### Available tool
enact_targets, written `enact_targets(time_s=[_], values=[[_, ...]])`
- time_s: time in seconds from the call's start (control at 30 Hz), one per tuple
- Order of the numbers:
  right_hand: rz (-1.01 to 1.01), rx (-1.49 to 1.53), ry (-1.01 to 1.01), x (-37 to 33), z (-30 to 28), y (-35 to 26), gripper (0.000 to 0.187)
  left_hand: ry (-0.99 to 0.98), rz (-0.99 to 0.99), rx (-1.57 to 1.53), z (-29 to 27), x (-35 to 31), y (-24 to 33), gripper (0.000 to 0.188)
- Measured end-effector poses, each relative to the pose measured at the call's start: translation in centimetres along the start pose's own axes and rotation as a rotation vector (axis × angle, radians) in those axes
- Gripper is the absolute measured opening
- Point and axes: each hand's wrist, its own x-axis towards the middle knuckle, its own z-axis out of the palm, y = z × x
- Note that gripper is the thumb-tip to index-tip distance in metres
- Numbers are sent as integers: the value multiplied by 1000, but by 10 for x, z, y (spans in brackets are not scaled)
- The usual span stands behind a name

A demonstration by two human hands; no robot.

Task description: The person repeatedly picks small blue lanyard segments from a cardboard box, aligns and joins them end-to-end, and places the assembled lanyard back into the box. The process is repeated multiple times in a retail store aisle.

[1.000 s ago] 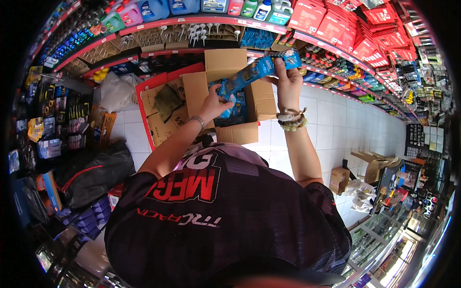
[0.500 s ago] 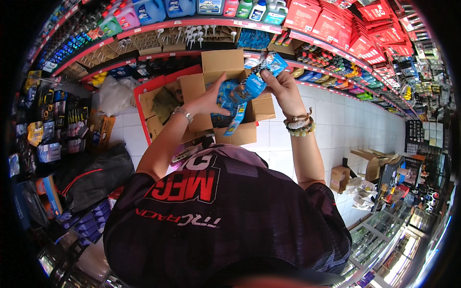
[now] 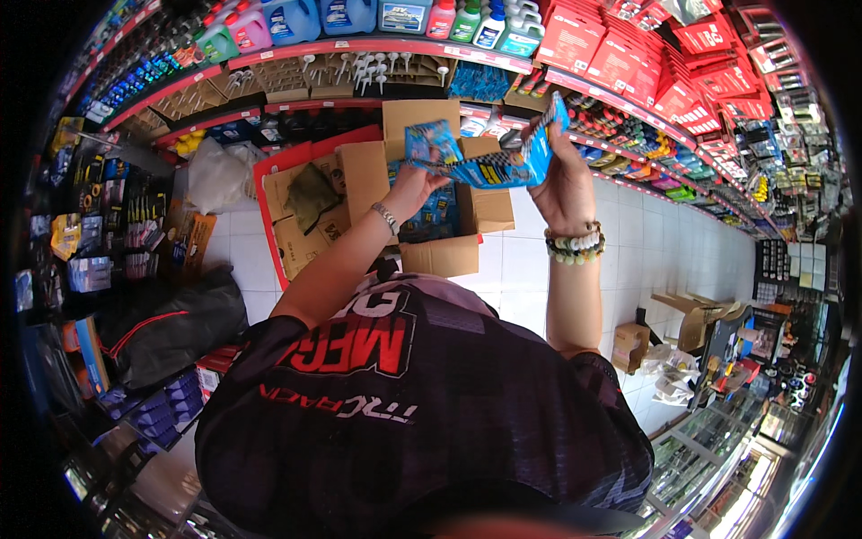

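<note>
A strip of joined blue sachets [image 3: 489, 172] with checkered edges is stretched between my hands above an open cardboard box [image 3: 366, 184]. My right hand [image 3: 567, 193] is closed on the strip's right end, which bends upward past the fingers. At the left part of the strip, my left hand [image 3: 416, 190] grips it from below, and its fingertips are partly hidden. One end of the strip folds up beyond the left hand. Inside the box, under the strip, lie more blue sachets [image 3: 431, 220]. The box's flaps stand spread outward.
Left of the box is a red-edged carton [image 3: 278, 238] with a dark green cloth [image 3: 312, 198] on it. Shelves of bottles [image 3: 348, 16] and red packs [image 3: 575, 40] run along the far side. A black bag [image 3: 180, 319] lies at left; a small cardboard box [image 3: 630, 346] stands at right.
The bunched sachets have been lifted and drawn out into a longer strip. My right hand has moved right; my left hand has closed on the strip's left part.
</note>
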Motion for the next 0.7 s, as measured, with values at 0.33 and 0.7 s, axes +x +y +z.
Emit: enact_targets(time_s=[0.33,0.7], values=[[-316,-168,388,-10,-35,-7,25,-434,292,-966,-60,23,120,19],[-144,-476,262,-2,-33,19,27,-255,119,-772,30,-22,167,35]])
